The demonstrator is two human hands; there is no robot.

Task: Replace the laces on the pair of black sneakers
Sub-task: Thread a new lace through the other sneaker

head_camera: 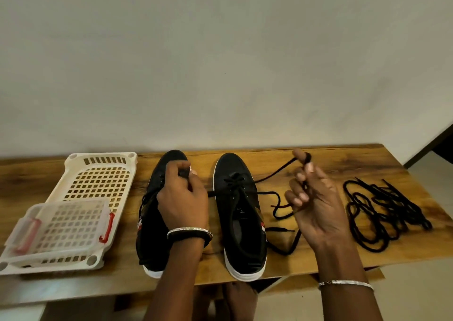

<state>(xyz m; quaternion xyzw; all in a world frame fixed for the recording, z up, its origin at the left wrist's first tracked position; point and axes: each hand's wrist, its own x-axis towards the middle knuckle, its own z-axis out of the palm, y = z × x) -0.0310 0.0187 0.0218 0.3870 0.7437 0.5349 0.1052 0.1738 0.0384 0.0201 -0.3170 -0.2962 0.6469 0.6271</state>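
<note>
Both black sneakers stood side by side on the table (343, 164), spare laces (382, 210) heaped well off to the R. The R hand (311, 195) had the lace (274, 173) of the R sneaker (241, 222) hooked round its forefinger; the L hand (182, 198) gripped the L sneaker (149, 247) near its front eyelets. Best, I reckoned, to pull slow, row by row, w/ that shoe steadied.

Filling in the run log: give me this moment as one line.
left hand grips left sneaker | right hand holds lace running to right sneaker | spare laces on table
</note>
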